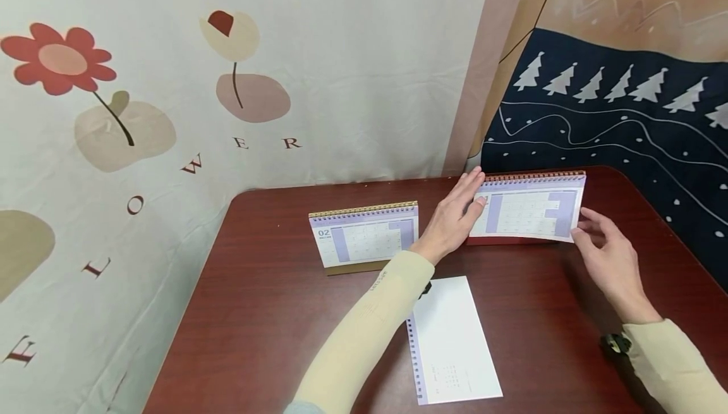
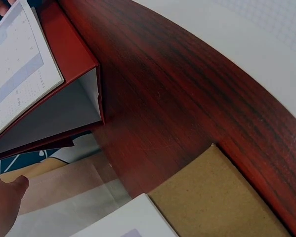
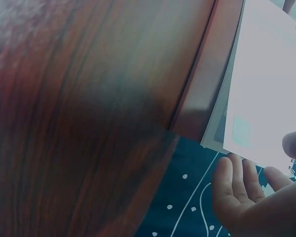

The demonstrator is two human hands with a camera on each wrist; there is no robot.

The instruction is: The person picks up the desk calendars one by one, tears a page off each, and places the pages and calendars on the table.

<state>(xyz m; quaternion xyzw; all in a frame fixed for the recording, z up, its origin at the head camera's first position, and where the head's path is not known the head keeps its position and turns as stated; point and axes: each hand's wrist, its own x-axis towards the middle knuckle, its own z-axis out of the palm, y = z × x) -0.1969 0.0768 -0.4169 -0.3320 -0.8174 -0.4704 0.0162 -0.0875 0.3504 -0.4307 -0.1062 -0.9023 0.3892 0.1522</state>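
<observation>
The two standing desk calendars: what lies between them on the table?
In the head view, the person's left hand reaches across that gap to the red-based calendar; beneath it the table is bare.

A desk calendar (image 1: 529, 212) with a dark red stand and a copper spiral binding along its top edge stands upright on the wooden table, right of centre in the head view. Its front page, white with lilac bands and a grid of dates, faces the camera and lifts slightly off the stand at its lower right corner.

Both hands (image 1: 455, 218) on red-based calendar (image 1: 529, 212)
</observation>
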